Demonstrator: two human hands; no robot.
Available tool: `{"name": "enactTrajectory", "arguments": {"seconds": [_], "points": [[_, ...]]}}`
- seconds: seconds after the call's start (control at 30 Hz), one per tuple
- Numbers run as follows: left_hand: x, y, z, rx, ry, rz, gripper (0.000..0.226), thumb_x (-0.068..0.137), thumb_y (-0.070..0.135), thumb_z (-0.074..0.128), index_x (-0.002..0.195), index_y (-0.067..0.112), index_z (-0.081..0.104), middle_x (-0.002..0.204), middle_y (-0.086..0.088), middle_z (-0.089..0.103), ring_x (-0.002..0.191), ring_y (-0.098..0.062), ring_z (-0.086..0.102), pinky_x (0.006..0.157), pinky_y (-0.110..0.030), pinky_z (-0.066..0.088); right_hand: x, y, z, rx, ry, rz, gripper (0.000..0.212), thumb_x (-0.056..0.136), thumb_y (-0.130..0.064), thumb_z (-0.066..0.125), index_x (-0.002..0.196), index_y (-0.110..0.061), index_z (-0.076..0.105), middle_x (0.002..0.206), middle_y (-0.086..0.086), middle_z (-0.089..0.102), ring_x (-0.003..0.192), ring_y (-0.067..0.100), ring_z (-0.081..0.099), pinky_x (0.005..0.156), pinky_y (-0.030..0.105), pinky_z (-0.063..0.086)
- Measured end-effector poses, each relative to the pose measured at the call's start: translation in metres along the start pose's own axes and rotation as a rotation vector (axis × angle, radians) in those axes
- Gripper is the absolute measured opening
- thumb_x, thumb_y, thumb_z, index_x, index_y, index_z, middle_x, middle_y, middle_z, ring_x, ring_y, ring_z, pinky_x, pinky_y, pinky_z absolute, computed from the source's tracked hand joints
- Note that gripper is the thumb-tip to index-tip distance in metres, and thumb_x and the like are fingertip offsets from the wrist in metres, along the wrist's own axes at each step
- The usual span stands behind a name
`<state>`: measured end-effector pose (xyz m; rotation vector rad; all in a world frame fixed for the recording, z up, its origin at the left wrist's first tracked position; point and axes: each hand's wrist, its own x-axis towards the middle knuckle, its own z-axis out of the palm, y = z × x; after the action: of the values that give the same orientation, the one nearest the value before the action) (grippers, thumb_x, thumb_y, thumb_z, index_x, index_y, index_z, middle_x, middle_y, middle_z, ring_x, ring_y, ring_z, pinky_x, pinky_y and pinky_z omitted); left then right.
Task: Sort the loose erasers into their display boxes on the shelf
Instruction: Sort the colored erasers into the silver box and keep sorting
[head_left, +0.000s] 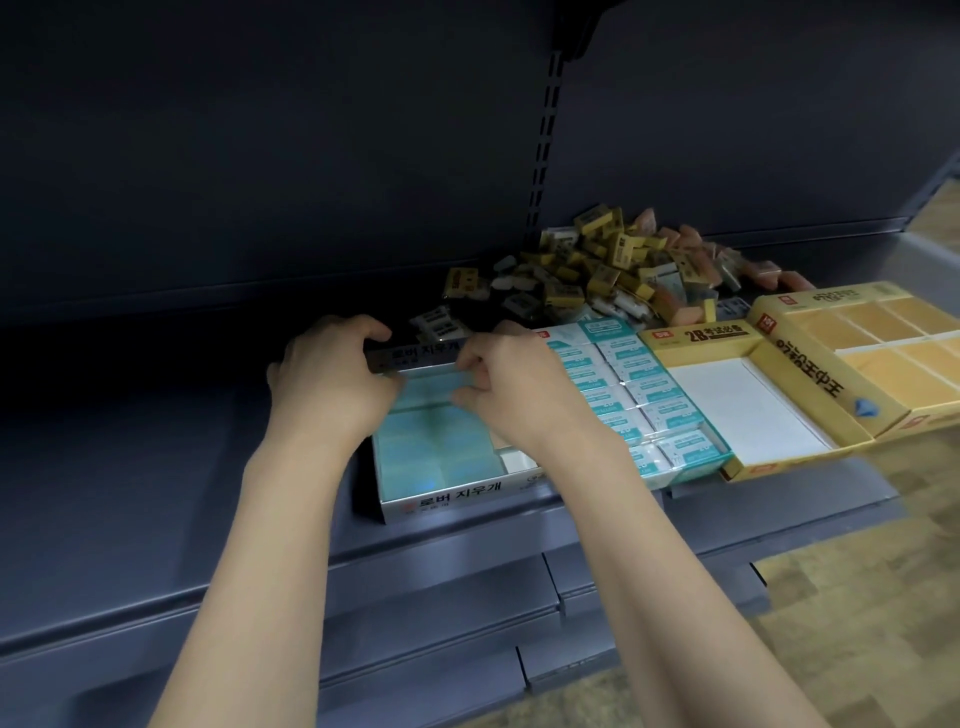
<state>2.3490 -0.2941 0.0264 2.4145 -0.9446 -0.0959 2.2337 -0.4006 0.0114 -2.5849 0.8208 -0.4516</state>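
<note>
A white display box (457, 496) with Korean lettering stands at the shelf's front, holding pale teal erasers (436, 441) in its left part. My left hand (332, 371) grips the box's raised back flap (421, 353). My right hand (511, 384) pinches a teal eraser at the back of that box. Behind lies a pile of loose erasers (623, 270), yellow, pink and white. To the right sit a teal-and-white eraser box (639, 395), filled, a yellow 2B box (748, 410) that shows a white bottom, and another yellow box (883, 358).
The dark grey shelf (156, 467) stretches left of the boxes. Its back panel has a slotted upright (545, 140). Lower shelf steps (441, 623) lie below. Wood-pattern floor (857, 597) shows at the right.
</note>
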Motion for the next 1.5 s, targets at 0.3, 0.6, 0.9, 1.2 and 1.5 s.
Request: {"name": "enactTrajectory", "arguments": {"seconds": [0.3, 0.6, 0.9, 1.2, 1.5], "points": [[0.037, 0.052, 0.009, -0.046, 0.038, 0.281, 0.031, 0.089, 0.026, 0.059, 0.118, 0.018, 0.059, 0.125, -0.006, 0.054, 0.115, -0.024, 0.051, 0.094, -0.032, 0.042, 0.004, 0.034, -0.040, -0.125, 0.133, -0.100, 0.022, 0.083, -0.020, 0.061, 0.103, -0.015, 0.069, 0.109, 0.014, 0.062, 0.105, 0.036, 0.054, 0.086, 0.039, 0.046], [0.106, 0.109, 0.075, 0.175, -0.119, 0.474, 0.055, 0.091, -0.004, 0.041, 0.143, 0.014, 0.035, 0.155, -0.004, 0.017, 0.141, -0.024, 0.021, 0.115, -0.033, 0.019, -0.006, 0.098, -0.075, -0.364, 0.254, -0.191, 0.038, 0.078, -0.014, 0.047, 0.104, -0.027, 0.072, 0.112, 0.003, 0.068, 0.103, 0.033, 0.059, 0.080, 0.044, 0.047], [0.149, 0.097, 0.076, 0.742, -0.167, 0.670, 0.061, 0.086, 0.017, 0.060, 0.141, 0.027, 0.036, 0.146, -0.002, 0.032, 0.131, -0.025, 0.035, 0.102, -0.036, 0.029, 0.000, 0.146, -0.084, -0.479, 0.268, -0.227, 0.051, 0.070, -0.005, 0.065, 0.114, -0.031, 0.068, 0.116, 0.001, 0.067, 0.108, 0.030, 0.060, 0.089, 0.042, 0.045], [0.159, 0.109, 0.081, 0.959, -0.174, 0.726, 0.049, 0.089, 0.032, 0.056, 0.135, 0.026, 0.040, 0.125, 0.000, 0.047, 0.118, -0.019, 0.046, 0.092, -0.031, 0.028, 0.005, 0.162, -0.085, -0.478, 0.325, -0.262, 0.055, 0.075, -0.008, 0.039, 0.117, -0.033, 0.065, 0.114, 0.001, 0.067, 0.108, 0.029, 0.060, 0.091, 0.044, 0.046], [0.154, 0.110, 0.083, 0.656, 0.020, 0.662, 0.047, 0.083, 0.024, 0.064, 0.126, 0.017, 0.046, 0.118, -0.005, 0.054, 0.105, -0.026, 0.055, 0.086, -0.036, 0.031, 0.021, 0.167, -0.089, -0.468, 0.266, -0.359, 0.043, 0.075, -0.018, 0.074, 0.114, -0.035, 0.066, 0.114, 0.002, 0.068, 0.110, 0.031, 0.059, 0.088, 0.045, 0.047]]}}
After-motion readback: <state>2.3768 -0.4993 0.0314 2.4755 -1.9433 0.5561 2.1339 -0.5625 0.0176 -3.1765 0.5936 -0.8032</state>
